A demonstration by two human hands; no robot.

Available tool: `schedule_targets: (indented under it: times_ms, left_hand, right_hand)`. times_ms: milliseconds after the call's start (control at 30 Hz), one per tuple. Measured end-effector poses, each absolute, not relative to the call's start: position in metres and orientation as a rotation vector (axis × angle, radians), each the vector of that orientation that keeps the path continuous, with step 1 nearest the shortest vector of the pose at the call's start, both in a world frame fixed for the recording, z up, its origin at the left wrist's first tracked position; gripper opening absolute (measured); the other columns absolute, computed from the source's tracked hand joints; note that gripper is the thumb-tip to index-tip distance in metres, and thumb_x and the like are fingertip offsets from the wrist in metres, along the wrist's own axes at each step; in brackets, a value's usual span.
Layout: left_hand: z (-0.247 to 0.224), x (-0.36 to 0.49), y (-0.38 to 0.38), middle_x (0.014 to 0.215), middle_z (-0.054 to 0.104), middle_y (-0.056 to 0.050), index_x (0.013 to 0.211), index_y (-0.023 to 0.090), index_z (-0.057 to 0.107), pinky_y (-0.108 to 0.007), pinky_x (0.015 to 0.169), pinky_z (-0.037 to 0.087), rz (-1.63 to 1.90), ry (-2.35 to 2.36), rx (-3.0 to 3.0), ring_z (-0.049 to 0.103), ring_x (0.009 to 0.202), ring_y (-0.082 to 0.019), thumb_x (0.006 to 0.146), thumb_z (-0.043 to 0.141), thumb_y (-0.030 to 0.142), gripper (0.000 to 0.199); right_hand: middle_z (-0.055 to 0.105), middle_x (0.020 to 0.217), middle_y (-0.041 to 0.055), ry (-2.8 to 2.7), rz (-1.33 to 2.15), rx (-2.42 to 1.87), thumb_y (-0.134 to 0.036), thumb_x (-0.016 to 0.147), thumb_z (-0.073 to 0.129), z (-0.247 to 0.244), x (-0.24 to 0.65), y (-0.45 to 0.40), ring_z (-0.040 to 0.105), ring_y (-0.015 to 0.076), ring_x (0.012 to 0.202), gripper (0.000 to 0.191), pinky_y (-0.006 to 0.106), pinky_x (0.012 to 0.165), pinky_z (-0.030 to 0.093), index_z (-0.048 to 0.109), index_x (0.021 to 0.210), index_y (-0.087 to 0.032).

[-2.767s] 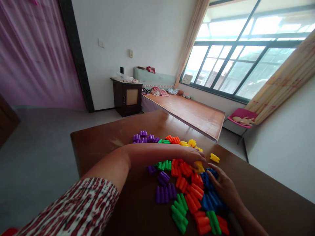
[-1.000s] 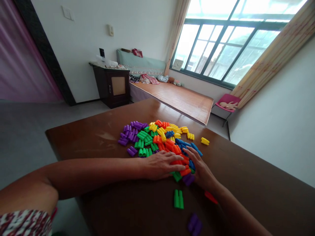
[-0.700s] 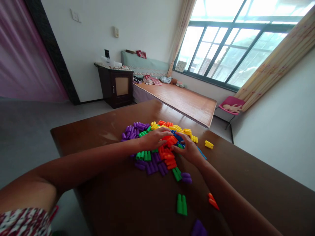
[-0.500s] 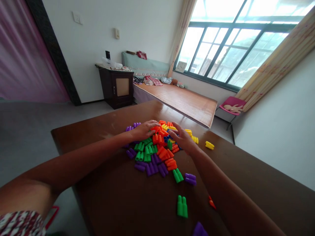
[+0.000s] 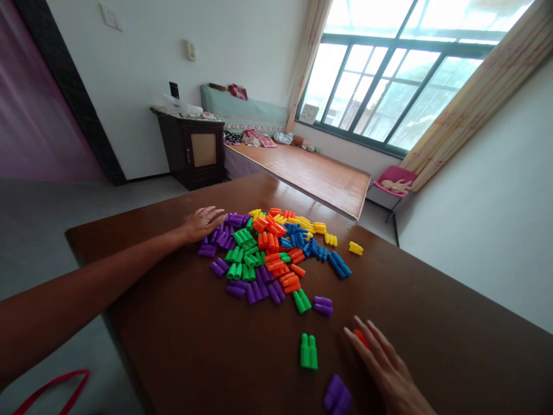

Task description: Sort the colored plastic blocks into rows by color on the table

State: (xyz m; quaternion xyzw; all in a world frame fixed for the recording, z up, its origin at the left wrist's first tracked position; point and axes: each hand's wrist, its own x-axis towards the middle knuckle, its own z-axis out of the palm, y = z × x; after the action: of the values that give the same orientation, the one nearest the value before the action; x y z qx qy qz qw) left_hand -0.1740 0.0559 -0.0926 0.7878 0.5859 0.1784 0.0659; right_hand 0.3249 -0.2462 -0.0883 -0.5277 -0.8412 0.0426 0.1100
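Observation:
Many plastic double-tube pieces in purple, green, orange, yellow and blue lie heaped on a brown table [image 5: 173,323]. My left hand [image 5: 201,223] rests at the heap's left edge, fingers spread, touching purple pieces [image 5: 222,236]. Low on the right, my right hand [image 5: 382,357] is over the table with fingers stretched out, partly covering an orange piece [image 5: 361,338]. A green piece [image 5: 308,351] and a purple piece [image 5: 337,395] lie to the left of it. Nearer the heap are another purple piece [image 5: 323,306] and a blue one [image 5: 339,264].
Apart from the heap, a yellow piece [image 5: 356,248] lies toward the table's far right edge. Beyond the table stand a low bed [image 5: 311,170], a dark cabinet [image 5: 203,153] and a pink chair [image 5: 391,176].
My left hand has moved left from the orange pieces to the purple ones. My right hand has come from the heap back toward the near right, uncovering blue pieces. The view has shifted slightly.

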Motion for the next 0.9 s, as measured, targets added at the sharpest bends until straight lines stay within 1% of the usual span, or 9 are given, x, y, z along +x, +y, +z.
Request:
schedule_targets:
  times_ms: [100,200,300,367,500,633,700,767,900]
  left_hand:
    - [-0.097,-0.158,0.048,0.142,0.050,-0.009,0.134,0.020,0.052,-0.045,0.115,0.025,0.598,1.736,2.367,0.037,0.136,-0.026,0.091,0.025,0.063,0.066]
    - [-0.092,-0.132,0.037,0.142,0.049,-0.012,0.135,0.015,0.050,-0.042,0.115,0.026,0.705,1.654,2.309,0.038,0.136,-0.026,0.091,0.025,0.063,0.070]
    - [-0.085,-0.109,0.028,0.141,0.050,-0.012,0.133,0.014,0.050,-0.044,0.115,0.028,0.808,1.568,2.255,0.040,0.135,-0.026,0.091,0.025,0.062,0.068]
    - [-0.083,-0.100,0.024,0.140,0.051,-0.012,0.133,0.015,0.050,-0.045,0.114,0.029,0.849,1.522,2.236,0.041,0.134,-0.027,0.092,0.027,0.060,0.066]
    - [-0.081,-0.093,0.018,0.142,0.049,-0.012,0.134,0.015,0.049,-0.044,0.115,0.029,0.943,1.473,2.221,0.040,0.135,-0.026,0.092,0.029,0.059,0.064]
    - [-0.084,-0.092,0.016,0.142,0.049,-0.011,0.132,0.016,0.052,-0.043,0.116,0.028,1.035,1.462,2.202,0.040,0.135,-0.024,0.094,0.028,0.056,0.061]
    - [-0.085,-0.091,0.016,0.143,0.048,-0.011,0.134,0.016,0.050,-0.044,0.116,0.028,1.032,1.455,2.205,0.039,0.135,-0.024,0.094,0.028,0.056,0.061]
    - [-0.086,-0.089,0.017,0.144,0.047,-0.011,0.138,0.015,0.046,-0.045,0.116,0.027,1.003,1.450,2.213,0.038,0.136,-0.025,0.093,0.030,0.056,0.062]
    - [-0.087,-0.088,0.016,0.147,0.043,-0.009,0.143,0.018,0.040,-0.042,0.117,0.027,0.945,1.441,2.251,0.036,0.138,-0.024,0.093,0.034,0.057,0.064]
  right_hand:
    - [0.024,0.157,0.0083,-2.436,0.073,-1.571,-0.063,0.070,0.067,-0.106,0.312,-0.240,0.023,0.0410,0.142,0.100,0.056,0.102,0.044,0.020,0.153,-0.033]
    - [0.026,0.157,0.0061,-2.345,0.095,-1.530,-0.052,0.083,0.059,-0.107,0.283,-0.202,0.019,0.0345,0.144,0.081,0.057,0.106,0.039,0.020,0.152,-0.034]
    - [0.031,0.155,0.0058,-2.212,0.143,-1.430,-0.037,0.093,0.046,-0.105,0.245,-0.150,0.021,0.0283,0.144,0.058,0.055,0.110,0.035,0.030,0.149,-0.033]
    - [0.036,0.152,0.0082,-2.154,0.217,-1.327,-0.032,0.096,0.040,-0.100,0.220,-0.117,0.026,0.0257,0.143,0.050,0.053,0.112,0.034,0.037,0.146,-0.029]
    - [0.042,0.148,0.0092,-2.066,0.334,-1.174,-0.036,0.097,0.036,-0.071,0.213,-0.060,0.035,0.0209,0.138,0.048,0.046,0.114,0.031,0.041,0.143,-0.025]
    - [0.053,0.138,0.0110,-1.819,0.092,-1.495,-0.045,0.095,0.033,-0.055,0.284,-0.008,0.041,0.0252,0.134,0.049,0.050,0.113,0.028,0.054,0.132,-0.020]
    - [0.058,0.131,0.0161,-1.754,0.068,-1.787,-0.047,0.092,0.035,-0.063,0.323,0.013,0.043,0.0301,0.132,0.052,0.052,0.112,0.026,0.061,0.124,-0.014]
    - [0.061,0.127,0.0163,-1.757,0.163,-1.925,-0.048,0.091,0.036,-0.078,0.343,0.024,0.049,0.0309,0.127,0.053,0.051,0.110,0.030,0.065,0.120,-0.014]
    - [0.064,0.126,0.0086,-1.841,0.256,-1.740,-0.053,0.092,0.035,-0.106,0.314,0.019,0.052,0.0267,0.123,0.050,0.048,0.107,0.035,0.067,0.117,-0.023]
